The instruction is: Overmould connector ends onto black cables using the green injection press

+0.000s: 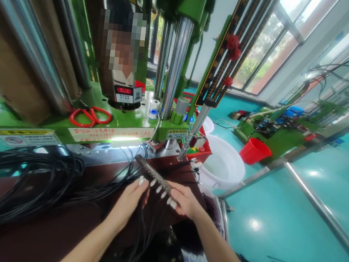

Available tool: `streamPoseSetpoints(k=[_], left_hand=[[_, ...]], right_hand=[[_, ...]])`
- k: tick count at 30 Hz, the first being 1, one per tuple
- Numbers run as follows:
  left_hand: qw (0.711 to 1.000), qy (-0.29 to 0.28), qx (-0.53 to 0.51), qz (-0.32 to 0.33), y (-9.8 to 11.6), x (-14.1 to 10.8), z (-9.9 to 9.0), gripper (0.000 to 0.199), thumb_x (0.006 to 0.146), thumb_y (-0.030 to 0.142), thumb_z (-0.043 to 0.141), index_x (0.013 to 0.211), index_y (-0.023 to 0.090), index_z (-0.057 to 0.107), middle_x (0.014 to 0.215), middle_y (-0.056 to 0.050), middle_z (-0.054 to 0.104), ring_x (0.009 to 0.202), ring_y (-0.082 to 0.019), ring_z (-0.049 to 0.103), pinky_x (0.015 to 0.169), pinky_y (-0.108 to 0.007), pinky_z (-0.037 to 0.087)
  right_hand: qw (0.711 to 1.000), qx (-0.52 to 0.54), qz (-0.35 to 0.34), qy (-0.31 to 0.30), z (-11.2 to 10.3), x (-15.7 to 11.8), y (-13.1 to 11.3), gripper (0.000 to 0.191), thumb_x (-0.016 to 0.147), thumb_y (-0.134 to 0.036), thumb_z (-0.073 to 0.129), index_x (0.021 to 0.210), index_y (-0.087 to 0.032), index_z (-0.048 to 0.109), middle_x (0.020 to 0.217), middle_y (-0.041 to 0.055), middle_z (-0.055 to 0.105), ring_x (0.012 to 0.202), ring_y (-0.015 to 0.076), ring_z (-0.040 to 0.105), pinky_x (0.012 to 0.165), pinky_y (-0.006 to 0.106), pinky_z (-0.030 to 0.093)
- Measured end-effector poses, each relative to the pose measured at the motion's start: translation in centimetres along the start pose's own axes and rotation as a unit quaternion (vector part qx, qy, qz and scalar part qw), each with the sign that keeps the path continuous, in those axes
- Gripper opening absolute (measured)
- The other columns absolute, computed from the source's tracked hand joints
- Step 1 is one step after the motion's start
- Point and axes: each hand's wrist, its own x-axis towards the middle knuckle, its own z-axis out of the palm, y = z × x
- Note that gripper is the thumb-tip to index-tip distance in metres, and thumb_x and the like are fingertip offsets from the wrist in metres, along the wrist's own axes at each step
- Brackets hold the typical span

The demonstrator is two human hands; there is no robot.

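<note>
At far left, a large loose coil of black cables (27, 173) lies on a dark reddish-brown surface (44, 225). Above and behind it stands a green machine (121, 121) with upright metal columns; red-handled scissors (92, 115) rest on its ledge, and a lit lamp (125, 142) glows under the front edge. Near the middle, the person's left hand (132, 191) has a narrow grip, thumb and fingertips pinching a small white piece (141, 180); thin dark cables hang below that hand. Just to the right, a slim metal bar (152, 172) slants down toward the right above the surface, with a row of white pieces along its near edge. The right hand (187, 200) grips the bar's lower right end, fingers closed on it. Farther right, on the turquoise floor (282, 202), are a round white tub (238, 168) and a red bucket (255, 152).
</note>
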Motion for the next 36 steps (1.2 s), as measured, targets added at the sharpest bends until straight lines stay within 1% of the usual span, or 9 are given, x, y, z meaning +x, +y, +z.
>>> streamPoseSetpoints(k=[3, 7, 9, 13, 20, 26, 30, 33, 36], left_hand=[[0.997, 0.029, -0.069, 0.0, 0.5, -0.6, -0.9, 0.029, 0.072, 0.047, 0.051, 0.07, 0.019, 0.045, 0.052, 0.006, 0.047, 0.043, -0.007, 0.045, 0.04, -0.019, 0.035], [0.992, 0.074, -0.104, -0.01, 0.5, -0.8, -0.7, 0.027, 0.074, 0.048, 0.047, 0.071, 0.023, 0.036, 0.04, 0.013, 0.024, 0.028, -0.003, 0.018, 0.03, -0.015, 0.013], [0.994, 0.076, -0.072, -0.029, 0.2, -0.6, -0.1, 0.028, 0.073, 0.046, 0.048, 0.068, 0.023, 0.033, 0.039, 0.013, 0.024, 0.028, -0.003, 0.017, 0.03, -0.014, 0.01], [0.996, 0.075, -0.037, -0.03, -0.4, 0.0, 0.4, 0.032, 0.068, 0.044, 0.055, 0.065, 0.022, 0.032, 0.039, 0.013, 0.028, 0.028, -0.001, 0.018, 0.03, -0.013, 0.009], [0.997, 0.049, -0.065, -0.002, -0.9, -0.1, -0.4, 0.034, 0.066, 0.043, 0.06, 0.065, 0.02, 0.036, 0.039, 0.013, 0.026, 0.03, 0.0, 0.018, 0.032, -0.014, 0.012], [0.996, 0.06, -0.067, -0.008, -1.2, -0.2, -0.8, 0.036, 0.064, 0.045, 0.062, 0.063, 0.02, 0.035, 0.037, 0.013, 0.026, 0.029, -0.001, 0.018, 0.031, -0.014, 0.012], [0.998, 0.057, -0.01, 0.008, -1.0, -0.3, -1.0, 0.036, 0.065, 0.048, 0.059, 0.063, 0.02, 0.037, 0.038, 0.012, 0.028, 0.03, -0.003, 0.021, 0.032, -0.016, 0.015], [0.997, 0.058, 0.042, 0.025, -0.6, -0.6, -1.3, 0.035, 0.071, 0.053, 0.049, 0.064, 0.019, 0.043, 0.042, 0.009, 0.034, 0.034, -0.005, 0.027, 0.033, -0.017, 0.017], [0.997, 0.065, 0.048, 0.006, -0.3, -0.9, -1.6, 0.039, 0.072, 0.055, 0.046, 0.059, 0.019, 0.038, 0.045, 0.008, 0.032, 0.036, -0.005, 0.026, 0.034, -0.017, 0.015]], right_hand=[[1.0, -0.001, 0.001, -0.004, 0.1, 0.0, -0.4, 0.043, 0.081, -0.038, 0.05, 0.119, -0.018, 0.051, 0.056, -0.0028, 0.047, 0.036, 0.0021, 0.03, 0.029, 0.014, 0.02], [1.0, 0.007, 0.01, -0.015, 0.3, -0.1, -0.9, 0.043, 0.079, -0.038, 0.053, 0.117, -0.017, 0.053, 0.057, -0.002, 0.048, 0.039, 0.002, 0.032, 0.032, 0.014, 0.022], [1.0, 0.0, 0.011, -0.024, 0.4, -0.1, -1.0, 0.042, 0.079, -0.037, 0.053, 0.116, -0.017, 0.054, 0.058, -0.0019, 0.048, 0.04, 0.0021, 0.033, 0.033, 0.014, 0.023], [0.999, -0.026, 0.004, -0.038, 0.1, 0.0, -0.5, 0.043, 0.081, -0.039, 0.051, 0.118, -0.018, 0.052, 0.056, -0.003, 0.047, 0.039, 0.002, 0.032, 0.033, 0.014, 0.022], [0.998, -0.052, -0.002, -0.045, -0.2, 0.2, -0.2, 0.042, 0.082, -0.037, 0.049, 0.119, -0.018, 0.051, 0.056, -0.003, 0.048, 0.04, 0.0025, 0.031, 0.033, 0.014, 0.023], [0.983, -0.168, -0.058, -0.056, 0.1, -0.1, -0.8, 0.041, 0.083, -0.037, 0.044, 0.121, -0.021, 0.05, 0.083, 0.0046, 0.059, 0.061, 0.0092, 0.048, 0.049, 0.02, 0.04], [0.983, -0.164, -0.068, -0.055, 0.0, -0.1, -0.8, 0.041, 0.083, -0.038, 0.045, 0.12, -0.021, 0.051, 0.092, 0.0062, 0.059, 0.064, 0.0098, 0.048, 0.051, 0.021, 0.04], [0.994, -0.094, -0.022, -0.055, -0.1, -0.1, -0.6, 0.043, 0.082, -0.039, 0.048, 0.119, -0.019, 0.051, 0.079, 0.0038, 0.058, 0.051, 0.0057, 0.042, 0.042, 0.017, 0.032], [0.997, -0.046, 0.02, -0.052, -0.3, -0.1, -0.5, 0.044, 0.081, -0.04, 0.049, 0.12, -0.02, 0.05, 0.059, -0.0026, 0.049, 0.04, 0.0022, 0.03, 0.035, 0.014, 0.023]])
